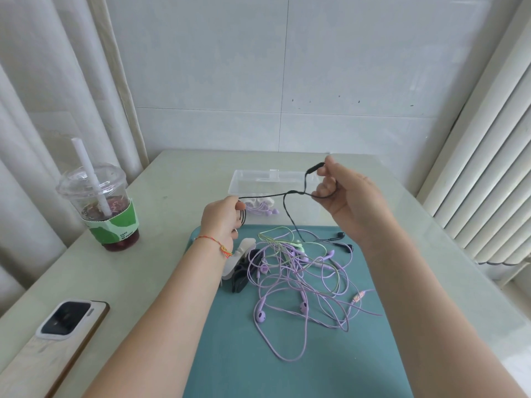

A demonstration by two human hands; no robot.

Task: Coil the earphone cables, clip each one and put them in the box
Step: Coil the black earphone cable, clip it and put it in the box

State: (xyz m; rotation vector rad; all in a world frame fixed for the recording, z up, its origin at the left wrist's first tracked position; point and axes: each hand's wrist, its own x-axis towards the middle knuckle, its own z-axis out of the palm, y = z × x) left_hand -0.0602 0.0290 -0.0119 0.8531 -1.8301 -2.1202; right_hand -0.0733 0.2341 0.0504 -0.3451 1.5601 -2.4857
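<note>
The black cable (267, 195) is pinched by both hands' fingers (240, 206), coils kept at the left hand (221, 222); the trailing end could be snagged among purple cables (287, 282) below.

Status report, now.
Both hands grip black cable, stretched over box. Its buds trail into purple tangle.

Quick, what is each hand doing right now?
Left hand: grips coiled loops of the black earphone cable.
Right hand: pinches the same black cable.
</note>
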